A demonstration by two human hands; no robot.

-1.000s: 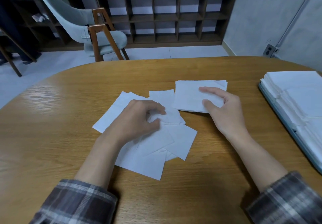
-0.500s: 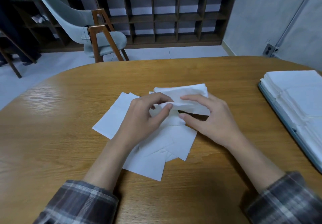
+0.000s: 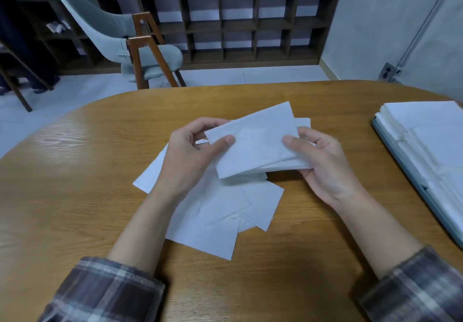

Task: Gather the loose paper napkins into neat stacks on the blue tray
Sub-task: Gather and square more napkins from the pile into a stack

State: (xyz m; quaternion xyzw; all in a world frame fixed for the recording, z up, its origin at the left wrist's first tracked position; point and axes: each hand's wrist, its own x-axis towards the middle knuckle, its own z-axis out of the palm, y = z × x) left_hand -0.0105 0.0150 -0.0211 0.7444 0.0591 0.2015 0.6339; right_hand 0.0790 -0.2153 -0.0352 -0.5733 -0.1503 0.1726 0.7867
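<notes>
Left hand (image 3: 186, 156) and right hand (image 3: 323, 163) each pinch an end of a small napkin bunch (image 3: 258, 143), perhaps several sheets, lifted above loose napkins (image 3: 215, 211) on the table (image 3: 75, 196).

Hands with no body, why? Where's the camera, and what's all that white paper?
The camera sits on a person's head and looks down, so you see only their arms and hands. That is the only view, taken from up there. The left hand and right hand each pinch one side of a small bundle of napkins, lifted above the wooden table. More loose napkins lie scattered under it. At the right, a blue tray already carries neat napkin stacks.
</notes>
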